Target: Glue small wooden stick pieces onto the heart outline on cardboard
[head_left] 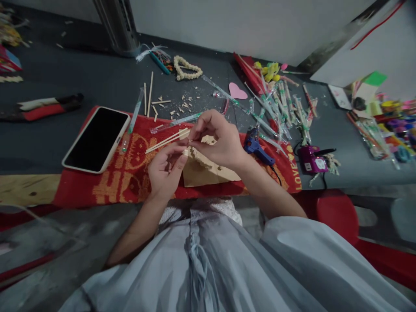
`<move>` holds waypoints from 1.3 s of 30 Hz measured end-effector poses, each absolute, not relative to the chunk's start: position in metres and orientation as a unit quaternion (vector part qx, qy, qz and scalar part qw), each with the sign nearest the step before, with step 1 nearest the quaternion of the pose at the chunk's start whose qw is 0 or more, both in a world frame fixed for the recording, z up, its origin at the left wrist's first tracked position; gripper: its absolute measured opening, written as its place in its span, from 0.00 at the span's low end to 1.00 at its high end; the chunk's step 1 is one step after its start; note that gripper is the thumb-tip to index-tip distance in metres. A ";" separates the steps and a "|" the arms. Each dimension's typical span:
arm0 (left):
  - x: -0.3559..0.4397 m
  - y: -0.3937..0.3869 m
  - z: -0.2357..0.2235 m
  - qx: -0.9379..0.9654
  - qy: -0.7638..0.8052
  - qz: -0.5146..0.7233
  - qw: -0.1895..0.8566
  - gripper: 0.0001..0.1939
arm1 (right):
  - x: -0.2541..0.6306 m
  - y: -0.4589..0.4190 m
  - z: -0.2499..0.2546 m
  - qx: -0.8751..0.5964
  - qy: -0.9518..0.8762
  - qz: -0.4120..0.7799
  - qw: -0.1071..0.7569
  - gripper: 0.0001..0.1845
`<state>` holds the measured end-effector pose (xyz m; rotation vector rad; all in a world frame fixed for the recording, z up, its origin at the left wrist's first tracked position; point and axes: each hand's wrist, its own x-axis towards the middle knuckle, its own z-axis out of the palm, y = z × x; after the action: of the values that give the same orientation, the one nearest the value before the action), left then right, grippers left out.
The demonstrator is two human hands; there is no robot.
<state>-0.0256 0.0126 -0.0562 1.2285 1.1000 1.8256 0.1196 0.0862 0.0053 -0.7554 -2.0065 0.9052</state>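
Note:
My left hand (pixel 166 170) is closed, thumb and fingers pinching a small pale piece (pixel 185 152) that looks like cut wooden stick. Just above it, the fingertips of my right hand (pixel 221 139) are pinched together; whatever they hold is too small to make out. Beneath both hands a beige sheet (pixel 195 177) lies on a red towel (pixel 78 190). Partly hidden under my right hand is a shape built of small wooden bits (pixel 202 159). Thin wooden chopsticks (pixel 165 141) lie beside my left hand. A blue glue gun (pixel 259 151) rests right of my right hand.
A phone (pixel 97 141) lies at left, pliers (pixel 48 107) beyond it. Behind my hands are cut stick bits (pixel 185 104), a wooden-bit heart (pixel 189 73) and a pink heart (pixel 237 91). Wrapped chopsticks (pixel 286 104) pile at right, near a purple power socket (pixel 312 159).

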 end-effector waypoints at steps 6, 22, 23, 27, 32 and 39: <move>-0.027 0.016 -0.061 0.442 0.416 0.708 0.361 0.07 | 0.122 0.081 0.003 -0.287 -0.767 0.406 0.407 0.18; -0.022 0.012 -0.053 0.430 0.419 0.693 0.400 0.12 | 0.131 0.064 -0.014 -0.306 -0.707 0.423 0.477 0.18; -0.022 0.012 -0.053 0.431 0.420 0.692 0.398 0.12 | 0.131 0.063 -0.014 -0.308 -0.708 0.420 0.476 0.18; -0.023 0.012 -0.053 0.438 0.425 0.689 0.392 0.10 | 0.131 0.061 -0.017 -0.309 -0.697 0.425 0.489 0.17; -0.023 0.013 -0.054 0.455 0.455 0.691 0.329 0.10 | 0.126 0.054 -0.018 -0.326 -0.689 0.431 0.482 0.18; -0.023 0.013 -0.056 0.487 0.466 0.688 0.270 0.09 | 0.122 0.048 -0.018 -0.319 -0.692 0.420 0.494 0.13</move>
<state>-0.0229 0.0127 -0.0556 1.3114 1.2552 1.8552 0.1222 0.0479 -0.0177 -0.7740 -1.6773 1.0179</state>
